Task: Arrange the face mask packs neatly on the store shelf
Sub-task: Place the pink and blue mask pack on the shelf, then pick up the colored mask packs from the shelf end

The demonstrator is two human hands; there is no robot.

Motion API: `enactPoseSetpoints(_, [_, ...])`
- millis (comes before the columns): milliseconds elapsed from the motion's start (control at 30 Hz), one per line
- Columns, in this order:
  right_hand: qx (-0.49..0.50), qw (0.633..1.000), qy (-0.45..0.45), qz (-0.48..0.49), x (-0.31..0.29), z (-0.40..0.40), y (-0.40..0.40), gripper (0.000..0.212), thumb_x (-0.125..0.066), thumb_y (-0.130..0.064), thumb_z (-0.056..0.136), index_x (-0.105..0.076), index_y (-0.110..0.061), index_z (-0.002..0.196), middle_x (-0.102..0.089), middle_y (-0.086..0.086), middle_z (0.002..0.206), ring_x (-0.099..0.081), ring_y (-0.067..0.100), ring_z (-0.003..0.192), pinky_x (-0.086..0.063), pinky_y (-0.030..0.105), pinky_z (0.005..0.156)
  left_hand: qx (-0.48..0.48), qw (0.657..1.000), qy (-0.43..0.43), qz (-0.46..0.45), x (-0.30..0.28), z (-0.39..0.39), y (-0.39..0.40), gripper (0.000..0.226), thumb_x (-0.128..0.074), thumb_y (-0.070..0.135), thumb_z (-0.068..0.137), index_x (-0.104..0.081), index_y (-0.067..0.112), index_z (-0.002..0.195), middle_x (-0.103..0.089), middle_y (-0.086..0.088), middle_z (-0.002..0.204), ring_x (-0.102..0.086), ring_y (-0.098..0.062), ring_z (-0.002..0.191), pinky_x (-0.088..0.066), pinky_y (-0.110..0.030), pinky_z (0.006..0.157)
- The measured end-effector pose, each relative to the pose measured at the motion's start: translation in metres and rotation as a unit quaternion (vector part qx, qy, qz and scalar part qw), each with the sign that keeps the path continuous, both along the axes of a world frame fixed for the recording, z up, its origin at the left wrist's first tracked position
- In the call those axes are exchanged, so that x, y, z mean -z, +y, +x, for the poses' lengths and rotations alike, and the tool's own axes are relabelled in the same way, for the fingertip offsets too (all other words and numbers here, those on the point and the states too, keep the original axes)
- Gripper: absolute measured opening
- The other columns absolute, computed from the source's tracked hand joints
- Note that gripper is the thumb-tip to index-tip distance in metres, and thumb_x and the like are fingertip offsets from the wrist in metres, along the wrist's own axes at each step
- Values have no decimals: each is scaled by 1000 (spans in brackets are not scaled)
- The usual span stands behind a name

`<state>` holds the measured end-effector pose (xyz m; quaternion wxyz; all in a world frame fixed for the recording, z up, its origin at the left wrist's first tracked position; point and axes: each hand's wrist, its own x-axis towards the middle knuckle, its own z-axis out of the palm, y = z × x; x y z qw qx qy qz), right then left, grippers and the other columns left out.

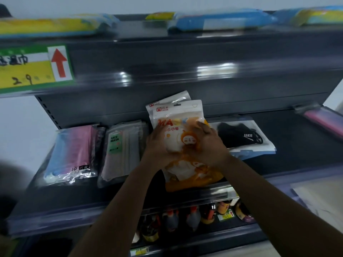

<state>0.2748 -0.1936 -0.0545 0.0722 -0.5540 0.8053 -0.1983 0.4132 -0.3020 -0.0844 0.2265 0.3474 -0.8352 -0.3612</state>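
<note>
Both hands on a stack of orange-and-white mask packs (178, 115), middle of the dark shelf (297, 138). Left hand (157, 145) grips the stack's left edge; right hand (209, 145) curls over its right side. At least 2 packs, the rear one peeking out above, slightly askew. Left of the stack: a grey-green pack marked FACE MASK (120, 151), then a pink-and-blue pack (74, 153) marked 10. Right: a black mask in a clear pack (243, 136), lying flat. Upper shelf carries blue and yellow packs (222, 21) and a yellow price tag (33, 67) with a red arrow. Bottles (193, 217) below. Edges blurred.
</note>
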Motion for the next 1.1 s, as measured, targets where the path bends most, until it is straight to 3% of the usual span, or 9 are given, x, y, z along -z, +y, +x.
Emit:
enactPoseSetpoints(100, [-38, 997, 18, 61, -2, -2, 3, 108, -71, -54, 72, 0, -32, 150, 8, -4, 159, 3, 26, 145, -6, 42, 118, 80, 984, -140, -81, -2, 5, 0, 113, -82, 28, 66, -5, 30, 150, 8, 9, 158, 1, -20, 143, -12, -35, 115])
enactPoseSetpoints(200, [-54, 990, 65, 114, -3, -12, 0, 119, -73, -53, 69, 12, -29, 149, 18, -4, 158, 9, 27, 146, -3, 46, 118, 59, 987, -115, -95, -8, 5, -3, 101, -78, 24, 70, -15, 29, 149, -6, 8, 158, -8, -21, 143, -17, -32, 113])
enactPoseSetpoints(300, [-42, 995, 70, 63, -12, -23, -13, 100, -63, -51, 81, 2, -24, 151, 5, -2, 160, -4, 25, 145, -9, 41, 116, 17, 992, -59, -111, -16, -2, -14, 82, -75, 36, 75, -30, 29, 144, -27, 7, 152, -21, -20, 141, -25, -30, 109])
enactPoseSetpoints(467, [0, 992, 101, 78, -17, -38, -39, 68, -42, -45, 95, -6, -29, 151, -11, 0, 159, -14, 26, 144, -12, 45, 115, -17, 986, -72, -149, -29, -22, -32, 72, -67, 44, 80, -36, 25, 142, -36, 2, 149, -28, -21, 138, -30, -34, 109])
enactPoseSetpoints(600, [-3, 992, 91, 85, -12, -42, -41, 79, -48, -54, 89, -5, -30, 151, -10, 0, 159, -13, 27, 144, -11, 48, 114, 29, 981, -103, -165, -28, -21, -36, 79, -70, 47, 77, -34, 23, 144, -25, 5, 154, -17, -20, 143, -24, -38, 115])
enactPoseSetpoints(733, [-16, 994, 91, 55, -11, -38, -34, 90, -56, -59, 81, -6, -30, 151, -6, -2, 159, -11, 25, 144, -11, 48, 114, 4, 980, -93, -176, -22, -11, -36, 86, -69, 55, 73, -31, 26, 145, -24, 7, 154, -16, -20, 142, -23, -42, 115])
enactPoseSetpoints(867, [-33, 993, 112, 21, -18, -33, -26, 93, -49, -70, 74, -15, -29, 150, -17, -2, 157, -18, 22, 141, -17, 44, 109, -4, 972, -90, -218, -31, -8, -28, 93, -38, 73, 63, -36, 26, 143, -33, 7, 151, -27, -21, 137, -27, -41, 112])
enactPoseSetpoints(967, [-30, 987, 159, 2, -26, -31, -14, 93, -30, -75, 64, -33, -28, 143, -40, -3, 143, -32, 21, 131, -25, 40, 102, -3, 955, -133, -264, -39, -17, -18, 72, -48, 59, 81, -31, 29, 144, -31, 6, 151, -27, -21, 137, -24, -40, 112])
enactPoseSetpoints(1100, [1, 972, 237, 6, -30, -40, 8, 71, -33, -66, 76, -51, -22, 129, -55, 2, 127, -44, 24, 120, -28, 40, 96, 5, 930, -158, -331, -50, -42, 5, 57, -52, 43, 86, -37, 29, 140, -37, 6, 146, -28, -21, 137, -21, -38, 110])
